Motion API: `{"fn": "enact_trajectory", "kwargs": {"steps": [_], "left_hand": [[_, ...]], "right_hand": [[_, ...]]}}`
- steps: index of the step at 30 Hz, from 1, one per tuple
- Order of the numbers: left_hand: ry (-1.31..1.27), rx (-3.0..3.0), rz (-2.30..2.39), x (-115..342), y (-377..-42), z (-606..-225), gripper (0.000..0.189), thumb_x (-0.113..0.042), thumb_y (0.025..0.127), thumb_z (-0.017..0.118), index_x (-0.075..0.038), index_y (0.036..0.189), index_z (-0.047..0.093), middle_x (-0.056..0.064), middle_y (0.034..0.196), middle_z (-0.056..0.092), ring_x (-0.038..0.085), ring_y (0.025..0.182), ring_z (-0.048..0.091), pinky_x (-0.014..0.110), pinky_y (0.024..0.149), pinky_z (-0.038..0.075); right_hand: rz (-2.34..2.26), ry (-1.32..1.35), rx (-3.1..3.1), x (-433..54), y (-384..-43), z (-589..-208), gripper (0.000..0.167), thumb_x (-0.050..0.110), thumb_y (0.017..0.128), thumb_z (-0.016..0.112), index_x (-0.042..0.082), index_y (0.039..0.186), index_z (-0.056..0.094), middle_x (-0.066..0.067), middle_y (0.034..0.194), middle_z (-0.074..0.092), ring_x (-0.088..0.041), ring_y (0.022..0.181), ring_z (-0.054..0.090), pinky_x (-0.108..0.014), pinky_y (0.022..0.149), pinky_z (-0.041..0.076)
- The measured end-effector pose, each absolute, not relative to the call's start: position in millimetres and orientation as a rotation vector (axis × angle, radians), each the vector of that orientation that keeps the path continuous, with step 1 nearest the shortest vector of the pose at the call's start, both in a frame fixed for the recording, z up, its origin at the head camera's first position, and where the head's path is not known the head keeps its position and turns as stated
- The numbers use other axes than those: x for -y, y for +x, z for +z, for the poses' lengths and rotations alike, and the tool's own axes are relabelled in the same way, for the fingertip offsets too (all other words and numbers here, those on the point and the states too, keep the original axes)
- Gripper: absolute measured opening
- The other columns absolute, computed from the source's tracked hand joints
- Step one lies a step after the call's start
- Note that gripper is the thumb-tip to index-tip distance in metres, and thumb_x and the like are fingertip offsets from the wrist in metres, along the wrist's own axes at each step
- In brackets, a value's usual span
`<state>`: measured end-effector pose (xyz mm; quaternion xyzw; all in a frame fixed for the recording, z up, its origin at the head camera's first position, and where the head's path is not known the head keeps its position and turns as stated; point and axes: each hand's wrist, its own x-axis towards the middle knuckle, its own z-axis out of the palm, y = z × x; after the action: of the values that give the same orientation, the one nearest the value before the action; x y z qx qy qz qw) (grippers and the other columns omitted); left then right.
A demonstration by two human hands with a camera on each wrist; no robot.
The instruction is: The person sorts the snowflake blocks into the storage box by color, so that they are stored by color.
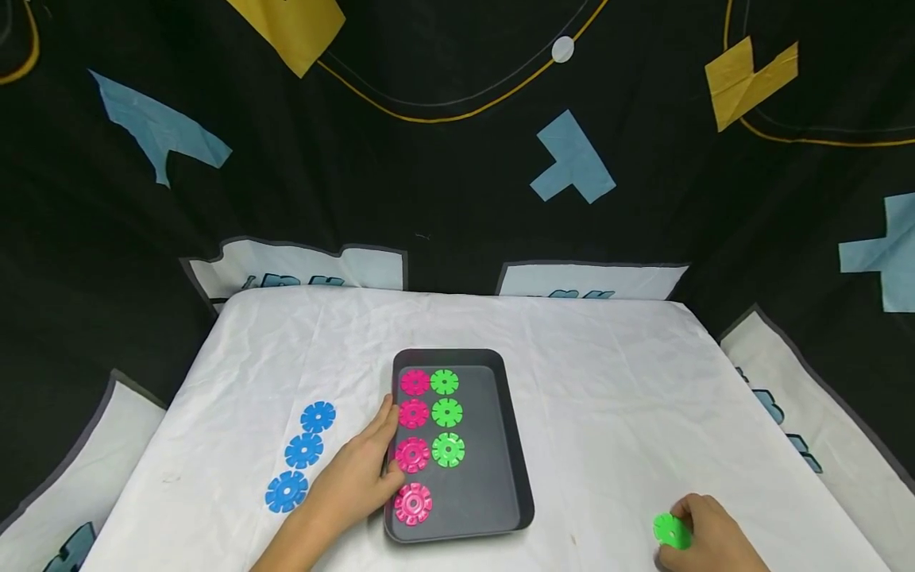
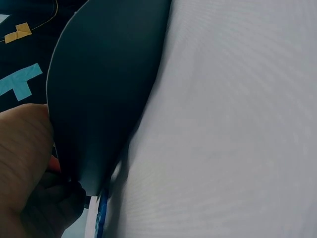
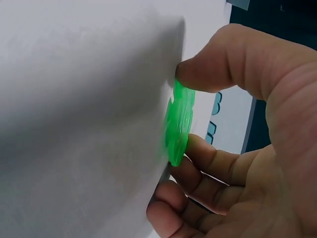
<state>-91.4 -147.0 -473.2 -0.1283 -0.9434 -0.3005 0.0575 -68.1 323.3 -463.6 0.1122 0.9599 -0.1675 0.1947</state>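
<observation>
On the white cloth in the head view lies a dark grey baking tray (image 1: 493, 477). My left hand (image 1: 357, 481) grips its left wall; in the left wrist view that hand (image 2: 29, 163) is at the edge of the dark tray side (image 2: 104, 89). Inside the tray runs a left column of pink notched discs (image 1: 413, 504), with three green notched discs (image 1: 448, 450) beside the upper ones. Far to the right, my right hand (image 1: 711, 536) pinches another green notched disc (image 1: 672, 531). The right wrist view shows this disc (image 3: 179, 124) on edge between thumb and fingers, close over the cloth.
Left of the tray, three blue notched discs (image 1: 303, 450) lie in a slanting row near my left forearm. The white cloth (image 1: 608, 381) has creases. Behind the table hangs a black curtain (image 1: 429, 191) with blue and yellow tape pieces.
</observation>
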Motion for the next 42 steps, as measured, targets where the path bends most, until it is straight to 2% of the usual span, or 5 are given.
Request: {"fn": "enact_trajectory", "kwargs": {"steps": [14, 22, 28, 35, 42], "left_hand": [[-0.368, 2.873, -0.908, 149.0, -89.3, -474.2, 0.078, -0.014, 0.076, 0.065, 0.003, 0.147, 0.036, 0.017, 0.157, 0.025, 0.026, 0.136, 0.035, 0.035, 0.104, 0.037], [-0.355, 2.876, -0.910, 150.0, -88.0, -474.4, 0.079, -0.014, 0.076, 0.064, 0.003, 0.148, 0.036, 0.017, 0.157, 0.025, 0.025, 0.136, 0.036, 0.035, 0.104, 0.037], [-0.373, 2.869, -0.904, 149.1, -89.3, -474.4, 0.079, -0.015, 0.076, 0.064, 0.003, 0.147, 0.036, 0.016, 0.157, 0.025, 0.024, 0.137, 0.034, 0.035, 0.104, 0.036], [-0.386, 2.865, -0.903, 148.0, -90.4, -473.3, 0.081, -0.015, 0.075, 0.066, 0.004, 0.147, 0.036, 0.017, 0.157, 0.024, 0.025, 0.138, 0.032, 0.034, 0.106, 0.033], [-0.366, 2.881, -0.921, 146.5, -89.9, -471.5, 0.081, -0.016, 0.075, 0.067, 0.003, 0.148, 0.036, 0.015, 0.158, 0.023, 0.026, 0.137, 0.034, 0.034, 0.106, 0.033]], "right_hand": [[-0.431, 0.117, -2.820, -291.9, -85.0, -445.9, 0.053, 0.031, 0.063, 0.081, 0.003, 0.102, 0.061, -0.006, 0.092, 0.057, -0.019, 0.077, 0.051, -0.038, 0.069, 0.049], [-0.558, -0.253, -2.976, -252.6, -95.9, -427.2, 0.039, 0.018, 0.063, 0.076, 0.013, 0.099, 0.061, 0.003, 0.094, 0.053, -0.013, 0.079, 0.049, -0.030, 0.067, 0.045], [-0.599, -0.499, -3.044, -219.9, -103.5, -422.4, 0.037, 0.018, 0.062, 0.075, 0.019, 0.096, 0.061, 0.010, 0.092, 0.051, -0.009, 0.079, 0.049, -0.028, 0.069, 0.047], [-0.582, -0.757, -3.055, -180.7, -111.4, -413.5, 0.040, 0.019, 0.059, 0.076, 0.018, 0.097, 0.062, 0.012, 0.093, 0.053, -0.007, 0.081, 0.050, -0.026, 0.069, 0.048], [-0.522, -0.955, -2.971, -148.1, -117.3, -403.3, 0.043, 0.021, 0.061, 0.075, 0.016, 0.103, 0.063, 0.011, 0.097, 0.054, -0.006, 0.085, 0.050, -0.025, 0.070, 0.048]]}}
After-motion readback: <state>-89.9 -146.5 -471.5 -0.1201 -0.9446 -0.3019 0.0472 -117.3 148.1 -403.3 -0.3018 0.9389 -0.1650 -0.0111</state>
